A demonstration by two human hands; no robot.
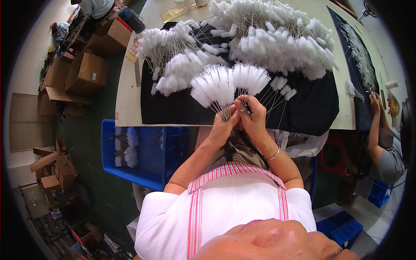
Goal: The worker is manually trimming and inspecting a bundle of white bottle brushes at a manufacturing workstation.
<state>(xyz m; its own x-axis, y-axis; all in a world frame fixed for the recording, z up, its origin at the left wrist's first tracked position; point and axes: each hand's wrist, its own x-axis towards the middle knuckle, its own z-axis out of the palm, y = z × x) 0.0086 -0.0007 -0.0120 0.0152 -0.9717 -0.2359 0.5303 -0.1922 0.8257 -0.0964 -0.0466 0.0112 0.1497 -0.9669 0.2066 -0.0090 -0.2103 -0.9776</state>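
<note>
Nearest the camera is your own head (pixel 277 242), cut off by the lower edge, and beyond it your white shirt (pixel 242 203) and the red-and-white striped apron (pixel 234 168). Your forearms reach forward to the table (pixel 129 99), where your two hands meet just over its near edge. Your left hand (pixel 222 130) has its fingers closed around the thin wire stems of a bunch of white-bristled brushes (pixel 212 86), whose heads fan out away from you. Your right hand (pixel 253 118), with a bracelet (pixel 275 152) at the wrist, is curled beside it, touching or nearly touching the left; its fingers grip the stems of a second, smaller fan of brushes (pixel 251 79). A small dark object (pixel 246 108) shows at those fingers, but you cannot tell what it is.

Under both fans lies a black cloth (pixel 312 102). To the right of your right hand, a few loose brushes (pixel 281 89) lie on it with their stems toward you. Past the fans, a large brush heap (pixel 281 47) spreads to the right and a smaller heap (pixel 173 56) to the left. Below the table on your left, a blue crate (pixel 145 173) holds more brushes (pixel 130 149). At far right, a co-worker's hand (pixel 375 100) is at another dark cloth (pixel 346 47).
</note>
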